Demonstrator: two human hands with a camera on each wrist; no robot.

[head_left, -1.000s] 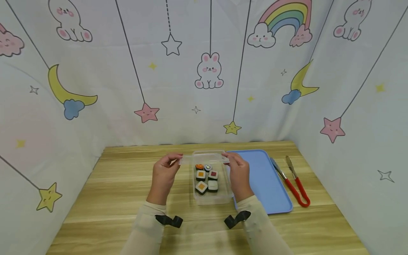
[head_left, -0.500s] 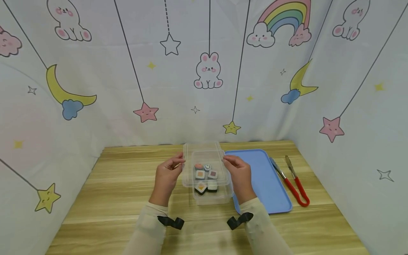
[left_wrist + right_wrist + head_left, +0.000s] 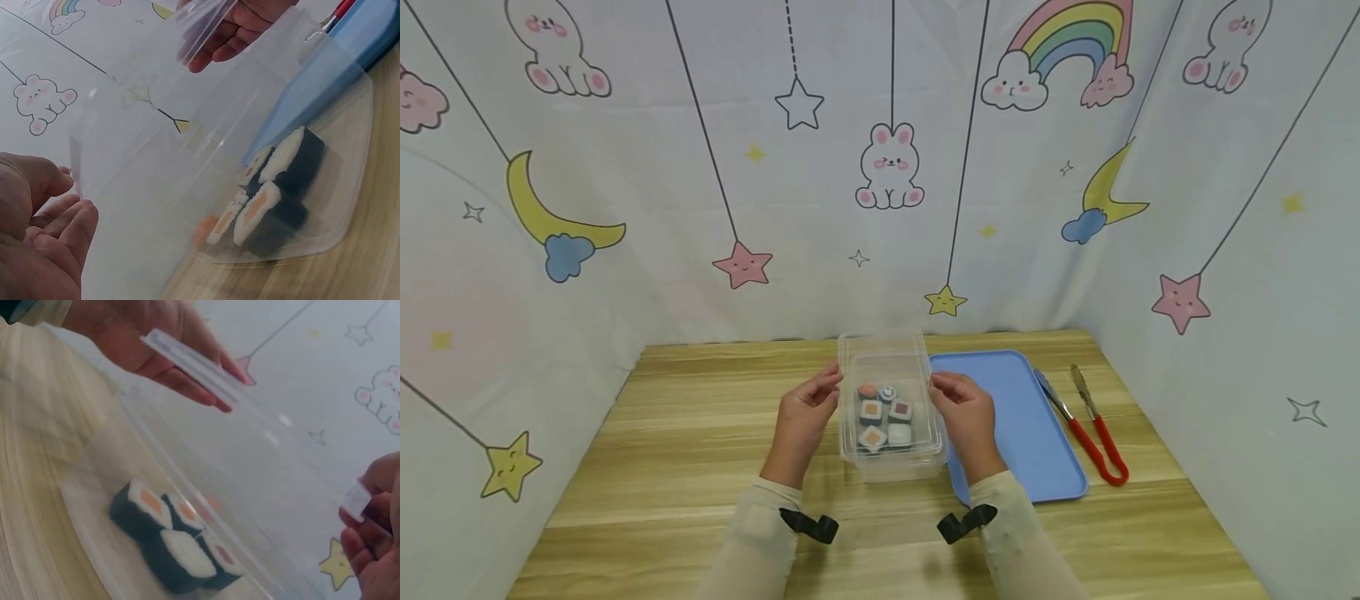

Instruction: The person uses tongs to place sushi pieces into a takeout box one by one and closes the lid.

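Both hands hold a clear lid [image 3: 883, 392] by its side edges, tilted over the clear box [image 3: 901, 468] of sushi pieces [image 3: 884, 417] on the wooden surface [image 3: 662, 450]: left hand [image 3: 802, 422] and right hand [image 3: 966, 421] each pinch an edge with curled fingers

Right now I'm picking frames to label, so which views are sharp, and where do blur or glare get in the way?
Head view: evenly lit and sharp, the clear lid readable over the sushi pieces. Left wrist view: sushi fairly crisp, left hand soft, lid hazy with glare. Right wrist view: the blurriest, table smeared, sushi soft, right hand cut off at the edge.
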